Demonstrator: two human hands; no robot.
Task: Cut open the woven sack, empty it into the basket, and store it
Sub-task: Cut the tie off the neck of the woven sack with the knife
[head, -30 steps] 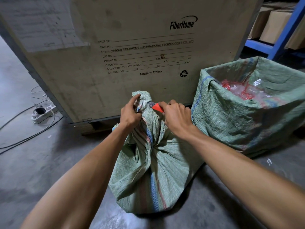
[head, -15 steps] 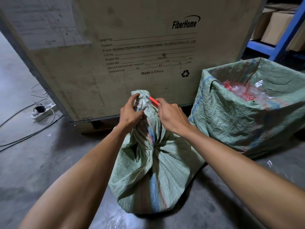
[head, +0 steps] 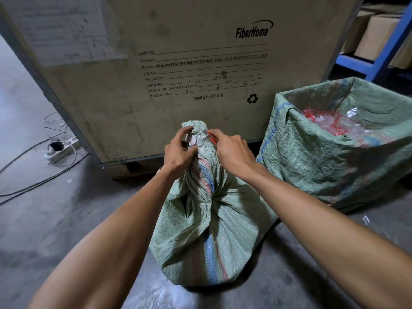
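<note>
On the grey concrete floor (head: 44, 219), just in front of a big wooden crate (head: 178, 63) printed "FiberHome", stands the woven sack (head: 209, 237), at about 6 o'clock from the crate's lettering. It is pale green plastic weave, crinkled all over, with a blue stripe and a faded red one running down its front; the body bulges full and round, and the top is gathered into a tight twisted neck that ends in a small tuft. The left hand (head: 178, 152) grips that neck from 9 o'clock, thumb and fingers curled round the bunched cloth, the forefinger arched over the top. The right hand (head: 231, 152) comes in from 3 o'clock with its fingers curled round a small red-handled cutter (head: 211, 137), whose tip lies against the neck just under the tuft; the blade itself is too small to make out. At 2 o'clock from the sack, close beside it, sits the basket (head: 312, 152), lined with the same green weave, its mouth open, with clear plastic and red strands (head: 330, 121) inside. At 9 o'clock, well apart, a white power strip (head: 60, 148) lies among cables. At 1 o'clock, blue shelving (head: 379, 59) carries cardboard boxes (head: 379, 34).
</note>
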